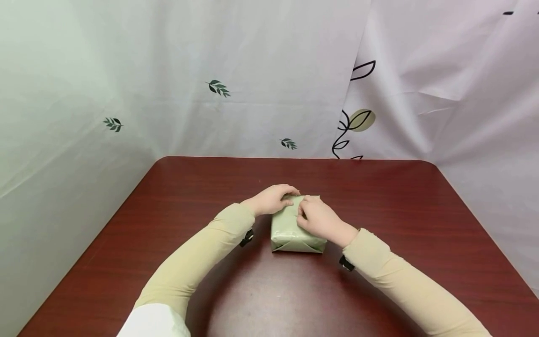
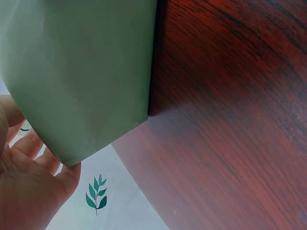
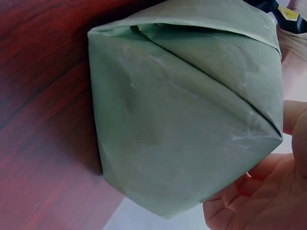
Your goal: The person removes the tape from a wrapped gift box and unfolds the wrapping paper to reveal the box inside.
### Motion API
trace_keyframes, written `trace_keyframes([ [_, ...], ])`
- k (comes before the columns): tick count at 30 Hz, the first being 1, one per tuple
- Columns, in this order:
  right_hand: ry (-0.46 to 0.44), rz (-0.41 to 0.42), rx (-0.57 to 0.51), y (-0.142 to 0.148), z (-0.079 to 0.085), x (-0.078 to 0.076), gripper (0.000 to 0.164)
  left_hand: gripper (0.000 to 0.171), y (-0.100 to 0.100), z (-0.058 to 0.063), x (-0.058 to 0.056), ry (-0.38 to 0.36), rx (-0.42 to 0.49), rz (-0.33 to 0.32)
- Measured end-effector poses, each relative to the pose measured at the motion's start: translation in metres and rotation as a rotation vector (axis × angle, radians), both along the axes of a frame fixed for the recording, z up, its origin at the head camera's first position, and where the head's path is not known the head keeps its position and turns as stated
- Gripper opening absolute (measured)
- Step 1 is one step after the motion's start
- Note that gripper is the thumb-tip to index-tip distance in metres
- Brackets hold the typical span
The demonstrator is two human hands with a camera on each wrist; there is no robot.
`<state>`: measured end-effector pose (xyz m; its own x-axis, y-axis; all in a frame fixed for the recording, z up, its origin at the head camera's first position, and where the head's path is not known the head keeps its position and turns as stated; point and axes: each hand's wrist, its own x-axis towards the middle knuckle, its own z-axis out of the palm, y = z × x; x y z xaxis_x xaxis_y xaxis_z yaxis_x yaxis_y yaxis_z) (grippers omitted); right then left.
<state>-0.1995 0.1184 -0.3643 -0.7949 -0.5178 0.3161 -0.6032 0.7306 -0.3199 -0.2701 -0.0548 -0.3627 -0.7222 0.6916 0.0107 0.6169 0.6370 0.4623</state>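
Note:
A parcel wrapped in pale green paper (image 1: 286, 229) lies on the table, with folded flaps on its near end. In the head view my left hand (image 1: 271, 200) rests at its far left, fingers reaching to the far edge and thumb over the top. My right hand (image 1: 322, 217) bends over the top's right side, fingers curled and fingertips touching the paper; whether they pinch anything is hidden. The left wrist view shows one smooth side of the parcel (image 2: 91, 81) beside the left hand (image 2: 33, 177). A diagonal fold crosses the parcel's end (image 3: 177, 124) in the right wrist view, near the right hand (image 3: 259, 191).
The dark red wooden table (image 1: 168, 201) has rounded far corners. White cloth with leaf prints (image 1: 252, 70) hangs behind it and along both sides. Black straps (image 1: 247, 238) sit at the wrists below the beige sleeves.

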Motion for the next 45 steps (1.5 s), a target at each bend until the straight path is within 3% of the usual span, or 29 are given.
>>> trace_keyframes([
  [8, -0.019, 0.042, -0.056, 0.001, 0.002, 0.0, 0.006, 0.033, -0.002, -0.002, 0.0, 0.012, 0.006, -0.005],
  [13, -0.036, 0.056, -0.033, 0.001, 0.003, -0.001, 0.011, 0.033, -0.003, -0.003, 0.0, 0.016, 0.011, -0.007],
  [25, 0.012, -0.002, 0.082, -0.004, 0.005, 0.003, 0.014, 0.034, -0.004, -0.004, 0.0, -0.013, 0.004, 0.006],
  [40, 0.028, -0.027, 0.005, 0.0, 0.003, 0.005, 0.011, 0.033, -0.003, -0.005, 0.002, 0.018, 0.01, -0.014],
  [45, 0.015, -0.078, -0.027, 0.007, 0.005, 0.003, 0.013, 0.032, -0.003, -0.003, 0.0, 0.027, 0.009, -0.028],
])
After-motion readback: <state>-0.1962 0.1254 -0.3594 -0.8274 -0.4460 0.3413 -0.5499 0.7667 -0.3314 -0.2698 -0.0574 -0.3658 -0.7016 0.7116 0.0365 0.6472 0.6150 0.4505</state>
